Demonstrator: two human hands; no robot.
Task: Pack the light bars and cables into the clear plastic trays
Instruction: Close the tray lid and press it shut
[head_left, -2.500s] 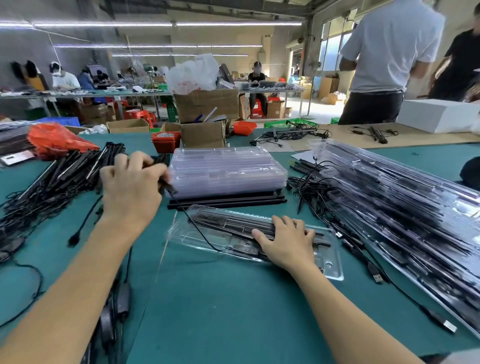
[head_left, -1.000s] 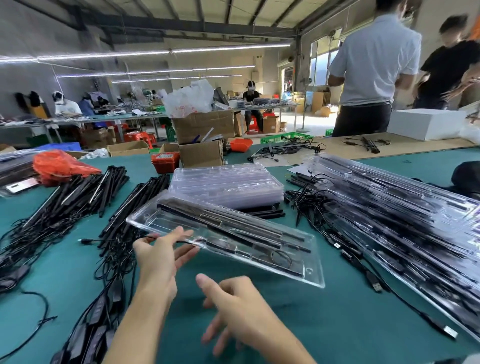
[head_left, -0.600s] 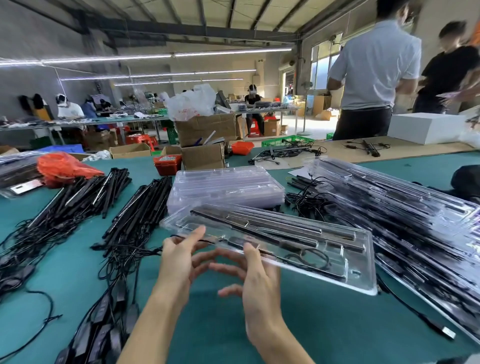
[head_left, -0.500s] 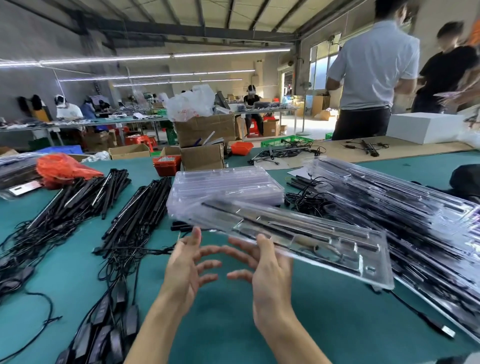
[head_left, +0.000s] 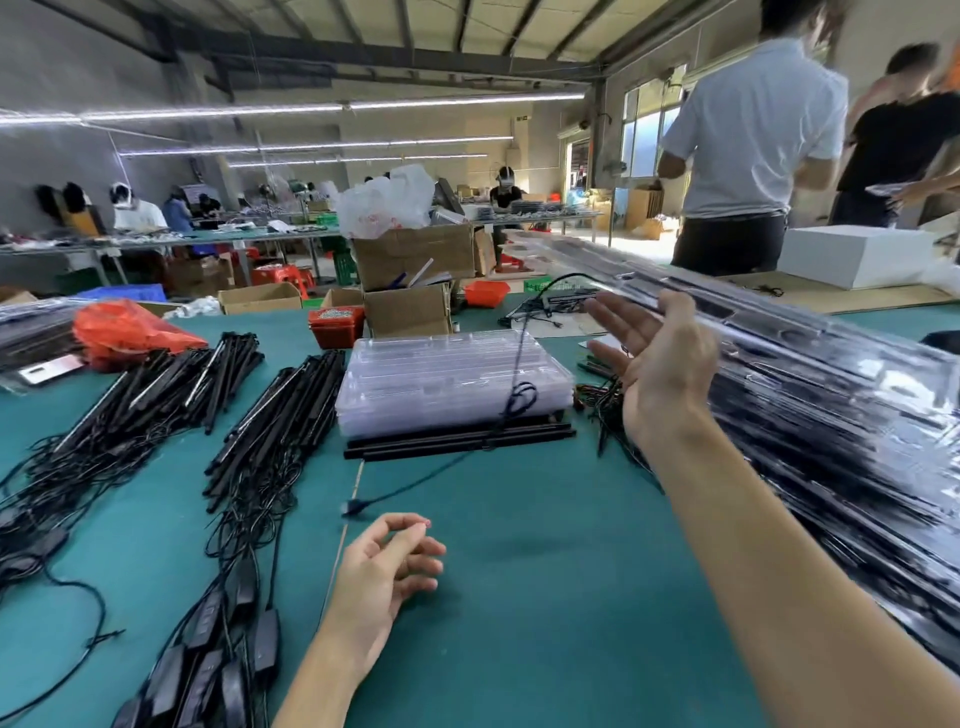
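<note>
Left hand (head_left: 387, 564) hovers low over the green surface (head_left: 519, 623), nearest the viewer, fingers loosely curled and grasping nothing. Just beyond its fingertips, a cable plug (head_left: 353, 506) hangs or rests at the surface; its cable (head_left: 514, 400) rises across the stack of empty clear trays (head_left: 452, 379) toward the filled tray (head_left: 753, 322) held aloft. Risk: the trailing cable is not seated, and may snag on the stack of empty clear trays or drag the contents out as the filled tray travels.

Right hand (head_left: 660, 364), to the right of the stack of empty clear trays, is raised with palm up and fingers spread, supporting the filled tray on its fingertips without a closed grasp. The filled tray is blurred and tilted; it could slide off, or land askew on the packed pile (head_left: 831, 441) beneath it, which is itself leaning and could slump.

Left of the stack of empty clear trays, loose light bars (head_left: 280, 410) lie in bundles with tangled leads; pulling one may bring others along. Two black bars (head_left: 457, 439) lie against the stack's near edge.
</note>
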